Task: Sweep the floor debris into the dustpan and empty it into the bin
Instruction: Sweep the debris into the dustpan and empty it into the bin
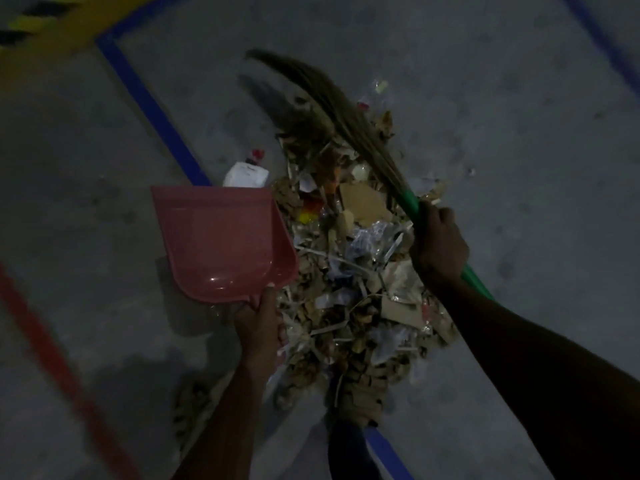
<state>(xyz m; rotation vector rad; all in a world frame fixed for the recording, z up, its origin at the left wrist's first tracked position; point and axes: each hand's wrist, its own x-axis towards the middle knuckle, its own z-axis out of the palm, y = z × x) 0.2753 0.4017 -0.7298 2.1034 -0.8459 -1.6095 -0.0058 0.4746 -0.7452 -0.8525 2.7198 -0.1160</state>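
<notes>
With the left hand (258, 323) gripping the empty pink plastic dustpan (221, 244) and the right hand (438, 242) clenched round the green-handled grass broom (346, 109), lower the pan's lip flat beside the mixed paper-and-cardboard debris pile (356, 271) before sweeping.

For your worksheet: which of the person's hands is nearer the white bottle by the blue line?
Left. The left hand grips the dustpan below the white bottle; the right hand is across the pile.

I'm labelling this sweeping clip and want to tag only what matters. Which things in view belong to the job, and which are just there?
Part of the job:
- pink dustpan, held by the left hand
- broom, its green handle gripped by the right hand
- debris pile

Just there:
- blue floor line
- red floor line
- yellow-black hazard marking
</notes>
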